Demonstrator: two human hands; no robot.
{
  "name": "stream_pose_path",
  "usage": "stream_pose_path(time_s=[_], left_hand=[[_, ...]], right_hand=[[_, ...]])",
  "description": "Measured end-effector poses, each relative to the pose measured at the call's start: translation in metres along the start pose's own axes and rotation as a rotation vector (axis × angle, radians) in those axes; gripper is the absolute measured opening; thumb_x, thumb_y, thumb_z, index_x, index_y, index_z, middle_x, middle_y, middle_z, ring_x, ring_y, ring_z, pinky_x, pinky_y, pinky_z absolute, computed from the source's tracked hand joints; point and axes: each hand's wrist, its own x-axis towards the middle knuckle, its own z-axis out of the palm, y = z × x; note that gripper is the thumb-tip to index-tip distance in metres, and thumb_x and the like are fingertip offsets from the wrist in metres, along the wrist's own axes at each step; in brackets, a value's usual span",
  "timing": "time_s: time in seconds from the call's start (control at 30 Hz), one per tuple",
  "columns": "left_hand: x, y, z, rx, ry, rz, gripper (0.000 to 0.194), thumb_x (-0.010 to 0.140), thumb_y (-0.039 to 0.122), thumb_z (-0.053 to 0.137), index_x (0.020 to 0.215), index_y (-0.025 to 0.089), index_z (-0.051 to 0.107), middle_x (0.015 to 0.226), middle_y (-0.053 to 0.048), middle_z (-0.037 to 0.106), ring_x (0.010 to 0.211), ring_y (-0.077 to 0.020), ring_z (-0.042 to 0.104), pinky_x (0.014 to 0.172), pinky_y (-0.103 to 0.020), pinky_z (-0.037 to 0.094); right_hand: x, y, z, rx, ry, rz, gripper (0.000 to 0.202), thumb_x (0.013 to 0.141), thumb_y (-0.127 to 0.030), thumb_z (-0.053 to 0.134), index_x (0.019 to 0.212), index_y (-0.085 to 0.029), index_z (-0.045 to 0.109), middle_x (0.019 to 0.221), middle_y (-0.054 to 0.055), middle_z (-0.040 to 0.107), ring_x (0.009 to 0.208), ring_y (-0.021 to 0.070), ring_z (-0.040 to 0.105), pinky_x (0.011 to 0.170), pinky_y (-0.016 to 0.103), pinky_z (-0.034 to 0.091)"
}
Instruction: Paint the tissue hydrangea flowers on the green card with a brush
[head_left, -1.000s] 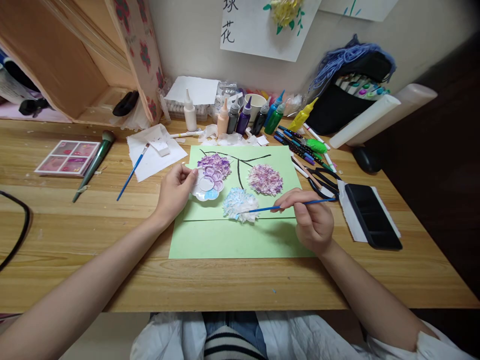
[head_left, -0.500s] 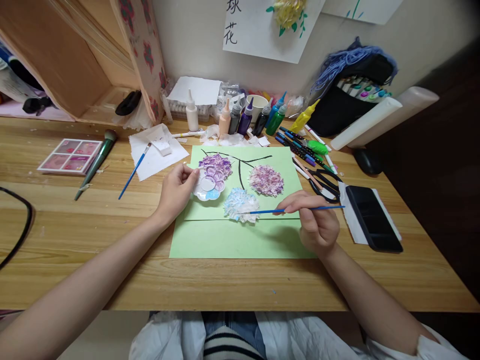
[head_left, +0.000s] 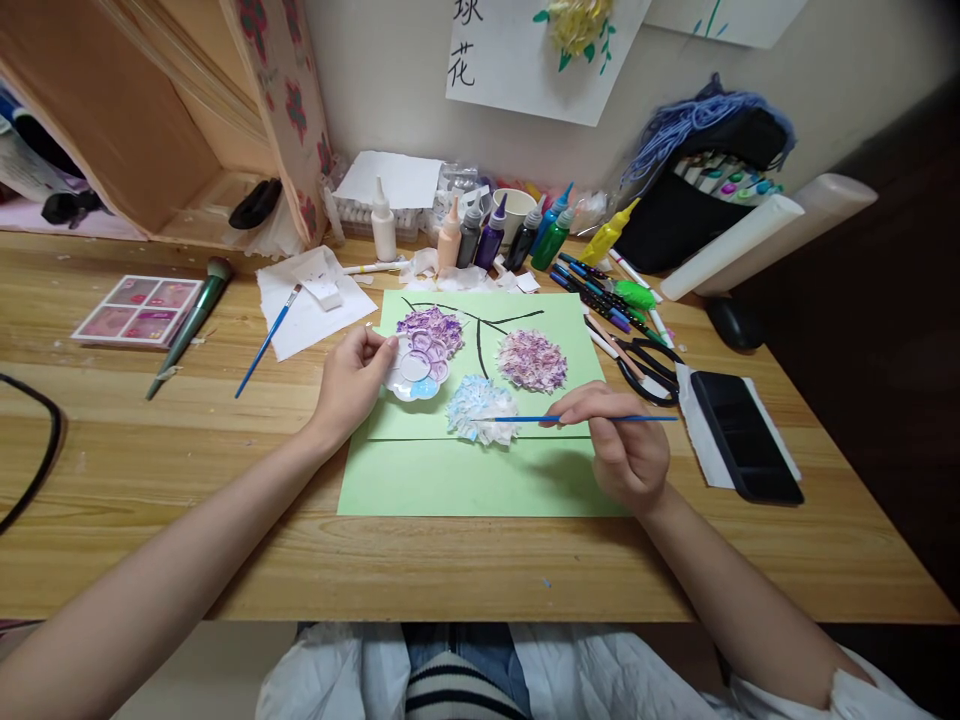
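My left hand pinches the edge of a small flower-shaped paint palette with purple and light blue paint in its wells. In my right hand is a thin blue paintbrush, its tip at the pale blue and white ruffled paper flower. That flower lies on light green paper with drawn black branches. A purple paper flower is partly covered by the palette. To the right sits a pinkish-purple paper flower.
Several paint bottles line the back. Pens, black-handled scissors and a phone lie to the right. On the left are another paintbrush on white paper, a large makeup brush and a palette card.
My right hand and the paintbrush have shifted slightly left and up, with the tip moving over the blue flower. My left hand and the palette stay almost in place.
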Motion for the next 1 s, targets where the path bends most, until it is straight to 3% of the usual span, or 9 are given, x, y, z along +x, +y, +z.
stream_pose_path(time_s=[0.53,1.0], left_hand=[[-0.0006,0.0002,-0.0004,0.017,0.005,0.003,0.022,0.081,0.042,0.059,0.073,0.022,0.054,0.068,0.001,0.059,0.064,-0.016,0.053,0.062,-0.028,0.042],[0.0001,-0.0024,-0.0004,-0.007,0.001,0.027,0.022,0.081,0.042,0.06,0.074,0.021,0.054,0.067,0.002,0.057,0.063,-0.0146,0.053,0.061,-0.027,0.041]], right_hand=[[0.0044,-0.0033,-0.0006,-0.029,-0.082,-0.072,0.02,0.094,-0.017,0.045,0.093,-0.021,0.065,0.075,0.006,0.071,0.069,0.0197,0.069,0.057,0.033,0.055],[0.003,-0.0031,-0.0022,-0.019,-0.023,-0.065,0.022,0.092,-0.016,0.046,0.092,-0.023,0.066,0.074,0.006,0.071,0.067,0.0206,0.068,0.058,0.036,0.056]])
